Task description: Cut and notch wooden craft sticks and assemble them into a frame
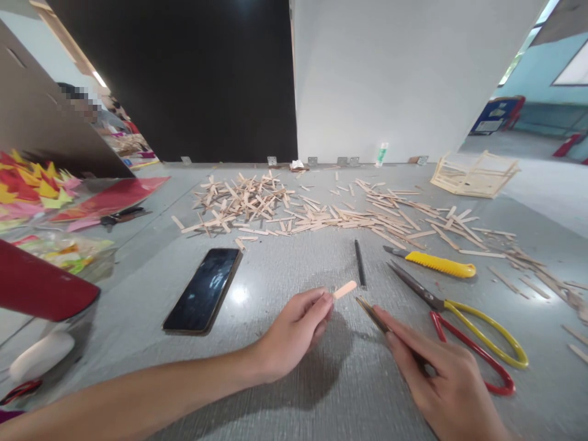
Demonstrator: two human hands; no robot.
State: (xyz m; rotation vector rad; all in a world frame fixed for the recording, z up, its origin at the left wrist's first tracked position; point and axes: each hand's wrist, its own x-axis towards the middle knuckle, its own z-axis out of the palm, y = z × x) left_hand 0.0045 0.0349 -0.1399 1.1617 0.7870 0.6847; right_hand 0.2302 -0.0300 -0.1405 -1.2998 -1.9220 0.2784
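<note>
Between the thumb and fingers of my left hand (303, 327) is a short popsicle stick (345, 290), its rounded end pointing up to the right. My right hand (441, 380) grips a slim, pointed, tweezers-like metal tool (373, 315). The tool's tip lies just below the stick, seemingly apart from it. Beyond the hands lies a thin black stick-like piece (359, 263). To the right are a yellow utility knife (438, 263) and scissors (441, 303) with one red and one yellow handle loop.
Popsicle sticks and cut pieces (340, 217) spread across the back of the table, with a heap of stick crosses (248, 199). A phone (202, 291) lies left. A small stick frame (475, 177), glue tube (381, 154) and upright panels (376, 73) stand behind. Colored paper (32, 184) lies far left.
</note>
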